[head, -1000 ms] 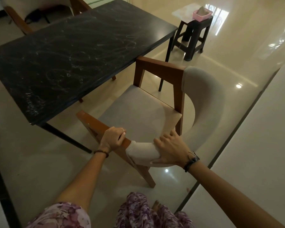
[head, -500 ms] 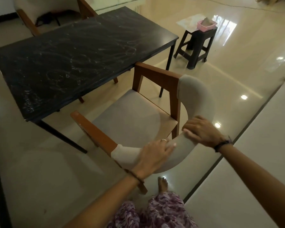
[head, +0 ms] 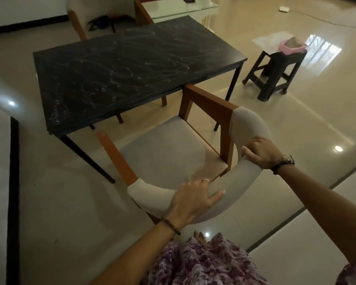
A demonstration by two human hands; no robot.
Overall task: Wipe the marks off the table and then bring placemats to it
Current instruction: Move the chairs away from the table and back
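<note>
While the armchair (head: 173,153) stands just off the near edge of the marked black desk (head: 132,73), open floor on both sides, my left hand (head: 190,199) and right hand (head: 261,152) curl fingers round its padded backrest.

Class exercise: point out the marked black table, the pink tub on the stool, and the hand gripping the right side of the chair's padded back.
black table (head: 132,73), head view, on the scribbled top surface.
pink tub (head: 286,48), head view, on its near rim.
right hand (head: 263,153), head view, on the back of the hand.
</note>
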